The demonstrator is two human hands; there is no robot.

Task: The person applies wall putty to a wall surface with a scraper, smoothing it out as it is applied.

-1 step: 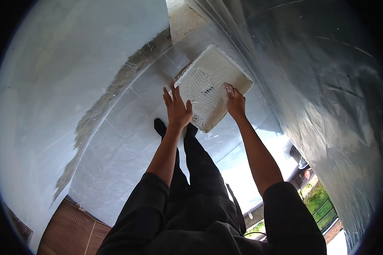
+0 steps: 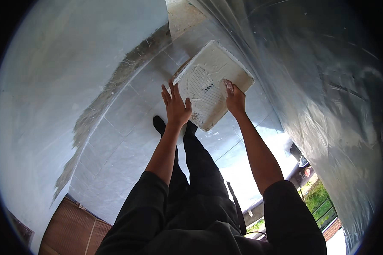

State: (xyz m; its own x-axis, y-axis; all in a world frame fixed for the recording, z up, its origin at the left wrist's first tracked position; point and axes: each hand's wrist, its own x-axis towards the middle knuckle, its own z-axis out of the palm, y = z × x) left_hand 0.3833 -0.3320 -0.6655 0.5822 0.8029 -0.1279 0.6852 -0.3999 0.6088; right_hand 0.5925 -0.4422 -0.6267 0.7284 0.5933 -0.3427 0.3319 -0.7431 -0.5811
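A white ribbed paint tray (image 2: pixel 242 78), coated with wet-looking white paint, is ahead of me over the tiled floor. My right hand (image 2: pixel 235 100) is closed around a paint-smeared, pinkish handle (image 2: pixel 228 86) over the tray's right part. Whatever the handle belongs to is hidden or too small to make out. At the tray's left edge, my left hand (image 2: pixel 177 107) has its fingers stretched and spread, with nothing in it. I cannot tell whether this hand touches the rim.
A pale painted wall (image 2: pixel 68 72) curves along the left, with a bare grey strip at its foot. Clear plastic sheeting (image 2: pixel 323 85) hangs on the right. Grey tiles (image 2: pixel 119 131) lie under my feet. A brown woven panel (image 2: pixel 68 227) stands at lower left.
The tray and both hands sit very slightly higher in the picture. My grip and the spread left fingers look the same.
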